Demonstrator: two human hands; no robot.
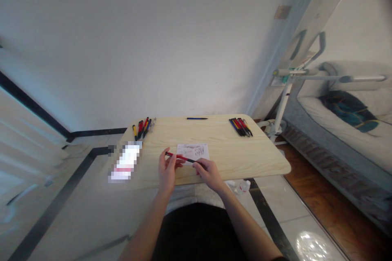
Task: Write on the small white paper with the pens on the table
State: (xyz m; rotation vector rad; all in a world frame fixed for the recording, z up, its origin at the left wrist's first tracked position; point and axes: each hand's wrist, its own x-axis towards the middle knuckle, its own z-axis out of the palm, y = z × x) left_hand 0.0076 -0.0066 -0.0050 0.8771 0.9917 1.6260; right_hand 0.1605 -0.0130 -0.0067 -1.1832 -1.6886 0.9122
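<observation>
A red and black pen (183,158) is held sideways between my two hands, above the table's near edge. My left hand (167,168) has its fingers closed round the red end. The black end sits in the pinched fingers of my right hand (208,171). Below the pen lies a white sheet of paper (192,149) with dark scribbles on it, partly covered by my fingers. Whether the pen is in one piece or two pulled slightly apart I cannot tell.
The pale wooden table (171,130) bears a bundle of pens (240,127) at right, several loose pens (142,127) at left and a blue pen (197,118) at the back. A pixelated bright rectangle (126,161) covers the left side. A plastic bottle (244,186) stands beyond the near edge.
</observation>
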